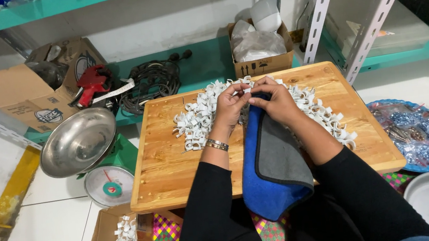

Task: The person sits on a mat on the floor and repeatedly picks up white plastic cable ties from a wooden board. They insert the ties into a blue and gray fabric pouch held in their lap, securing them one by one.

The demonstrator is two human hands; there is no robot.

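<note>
Small shop storeroom: slotted metal shelving point(320, 6), cardboard boxes point(33, 87), weighing scale point(103, 171), bulk white clips point(200, 114) on floor-level board point(165, 163).

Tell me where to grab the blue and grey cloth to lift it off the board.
Probably best to take the blue and grey cloth by its lower folded end, coming from the near side. That end hangs free over the wooden board's near edge, while its top lies under the hands, left and right.

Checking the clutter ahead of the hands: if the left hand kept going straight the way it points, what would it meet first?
Probably the heap of small white clips beyond the left hand's fingertips; depth is unclear.
</note>
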